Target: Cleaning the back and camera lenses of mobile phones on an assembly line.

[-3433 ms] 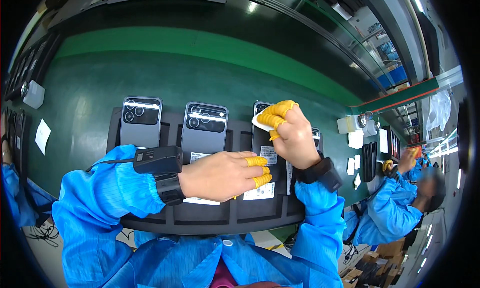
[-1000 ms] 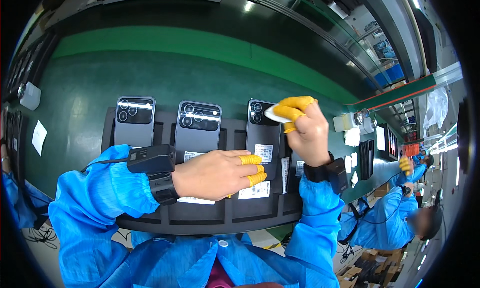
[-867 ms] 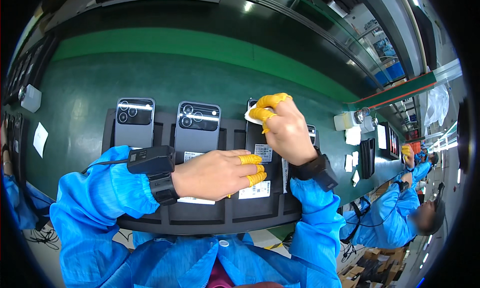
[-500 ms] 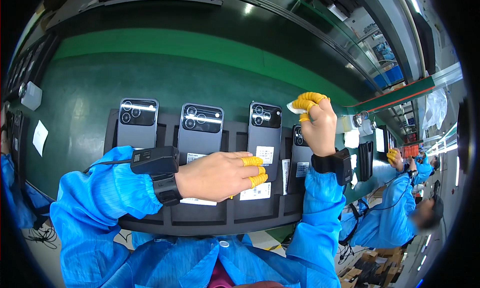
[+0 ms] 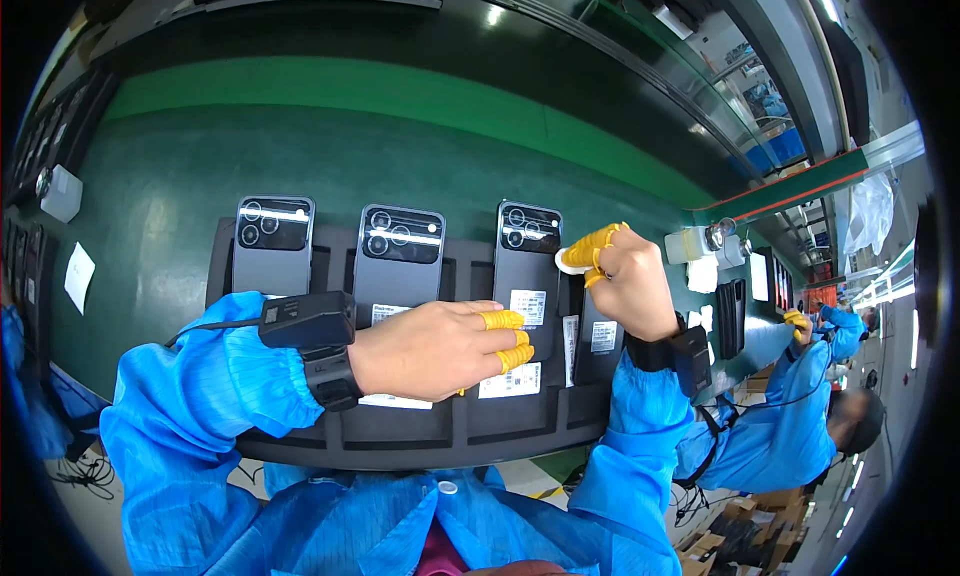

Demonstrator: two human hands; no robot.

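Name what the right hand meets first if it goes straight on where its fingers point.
Likely the dark-grey rectangular phone third from the left; whether the small white pad in the right hand touches it is unclear.

The right hand [image 5: 635, 281] has come off the camera panel [image 5: 530, 229] of the third phone [image 5: 526, 269]; its white cloth [image 5: 571, 264] now sits at four o'clock from that panel; the fourth phone [image 5: 600, 364] has its cameras newly hidden.

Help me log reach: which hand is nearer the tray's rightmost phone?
Right. The right hand hides the top of the rightmost phone; the left hand lies leftward, at the neighbouring phone.
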